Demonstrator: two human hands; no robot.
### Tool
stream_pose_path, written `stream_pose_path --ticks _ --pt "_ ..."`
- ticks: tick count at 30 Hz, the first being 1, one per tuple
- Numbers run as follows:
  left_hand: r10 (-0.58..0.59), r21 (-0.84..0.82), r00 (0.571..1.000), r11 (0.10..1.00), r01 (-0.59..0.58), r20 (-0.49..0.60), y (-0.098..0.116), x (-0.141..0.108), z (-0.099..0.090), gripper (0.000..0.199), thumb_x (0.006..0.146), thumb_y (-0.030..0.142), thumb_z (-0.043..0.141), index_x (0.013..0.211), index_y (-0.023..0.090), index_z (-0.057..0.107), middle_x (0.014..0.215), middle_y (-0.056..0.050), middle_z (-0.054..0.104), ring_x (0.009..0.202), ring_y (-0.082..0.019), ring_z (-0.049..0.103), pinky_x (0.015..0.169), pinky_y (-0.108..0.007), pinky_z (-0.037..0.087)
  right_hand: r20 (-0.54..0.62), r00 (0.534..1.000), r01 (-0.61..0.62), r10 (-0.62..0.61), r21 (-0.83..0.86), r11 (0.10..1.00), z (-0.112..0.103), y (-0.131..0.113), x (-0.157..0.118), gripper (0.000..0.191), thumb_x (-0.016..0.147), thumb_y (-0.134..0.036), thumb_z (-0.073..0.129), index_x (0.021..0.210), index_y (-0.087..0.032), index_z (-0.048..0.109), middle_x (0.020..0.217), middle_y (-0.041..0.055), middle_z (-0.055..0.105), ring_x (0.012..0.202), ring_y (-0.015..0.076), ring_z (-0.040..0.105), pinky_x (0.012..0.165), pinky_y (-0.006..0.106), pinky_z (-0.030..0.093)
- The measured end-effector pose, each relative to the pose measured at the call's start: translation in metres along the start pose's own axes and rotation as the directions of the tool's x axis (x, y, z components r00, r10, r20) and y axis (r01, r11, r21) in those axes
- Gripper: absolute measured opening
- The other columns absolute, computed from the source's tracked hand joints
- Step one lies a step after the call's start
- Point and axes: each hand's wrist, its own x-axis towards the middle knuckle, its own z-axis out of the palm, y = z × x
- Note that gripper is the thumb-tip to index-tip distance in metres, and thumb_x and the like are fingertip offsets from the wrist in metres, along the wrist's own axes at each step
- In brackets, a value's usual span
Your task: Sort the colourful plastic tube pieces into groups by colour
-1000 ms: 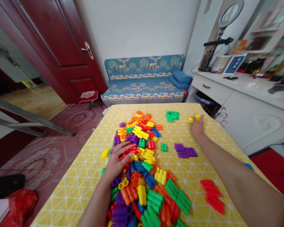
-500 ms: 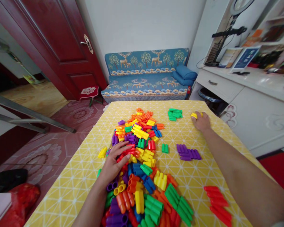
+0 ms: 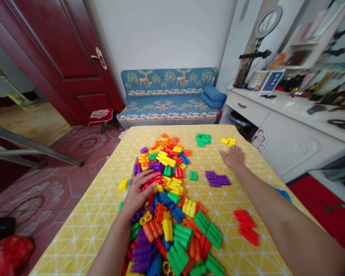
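A long heap of colourful plastic tube pieces (image 3: 163, 199) runs down the left and middle of the table. On its left side rests my left hand (image 3: 139, 188), fingers spread over red pieces (image 3: 149, 184). My right hand (image 3: 234, 157) lies open at the far right of the table, apart from the small yellow group (image 3: 228, 141) just beyond it. Left of that is a green group (image 3: 203, 139). Nearer are a purple group (image 3: 217, 179) and a single green piece (image 3: 193, 175). Red pieces (image 3: 245, 227) lie left of my right forearm.
The table (image 3: 94, 214) has a yellow patterned cloth. Something blue (image 3: 284, 194) shows behind my right forearm. Beyond the table stands a blue sofa (image 3: 166, 107); a white cabinet (image 3: 293, 142) is at the right, a red stool (image 3: 100, 117) at the left.
My right hand has let go of the yellow pieces and drawn back slightly towards me, its fingers now apart. The view has shifted to the right. My left hand stays on the heap.
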Motion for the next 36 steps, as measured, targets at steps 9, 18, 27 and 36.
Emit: stream_pose_path --ticks 9,18,27,36 --pt "0.076 -0.012 0.997 0.997 -0.076 -0.019 -0.010 0.004 0.002 0.038 0.083 0.051 0.060 0.110 0.027 0.074 0.128 -0.007 0.064 0.123 -0.028 0.055 0.110 -0.049 0.039 0.185 0.933 0.314 -0.309 0.005 0.950 -0.037 0.034 -0.075 0.069 0.091 -0.050 0.042 0.145 -0.008 0.043 0.155 0.0159 0.034 0.144 0.0273 0.030 0.116 0.040 0.025" --pt "0.082 -0.028 0.997 0.996 -0.082 0.001 -0.013 0.005 0.003 0.039 0.084 0.050 0.060 0.113 0.027 0.073 0.130 -0.007 0.064 0.126 -0.027 0.053 0.112 -0.048 0.037 -0.124 0.936 0.317 -0.329 -0.111 0.942 -0.061 0.138 -0.149 0.048 0.089 -0.048 0.044 0.122 -0.020 0.065 0.135 0.0140 0.058 0.125 0.0339 0.051 0.101 0.054 0.039" --pt "0.067 -0.025 0.998 0.997 -0.067 -0.009 -0.013 0.005 0.003 0.040 0.083 0.050 0.061 0.113 0.027 0.073 0.130 -0.007 0.063 0.126 -0.028 0.053 0.112 -0.049 0.036 -0.230 0.914 0.322 -0.335 -0.093 0.942 -0.055 0.135 -0.200 0.045 0.095 -0.045 0.036 0.126 -0.024 0.061 0.138 0.0094 0.057 0.130 0.0334 0.046 0.104 0.057 0.037" --pt "0.057 -0.041 0.998 0.998 -0.058 -0.007 -0.015 0.004 0.003 0.039 0.084 0.048 0.061 0.113 0.026 0.073 0.130 -0.008 0.063 0.128 -0.028 0.052 0.113 -0.049 0.035 -0.009 0.844 0.521 -0.536 0.244 0.818 -0.054 0.039 -0.192 0.066 0.094 -0.052 0.041 0.152 -0.020 0.031 0.153 0.0149 0.038 0.142 0.0281 0.036 0.112 0.047 0.037"
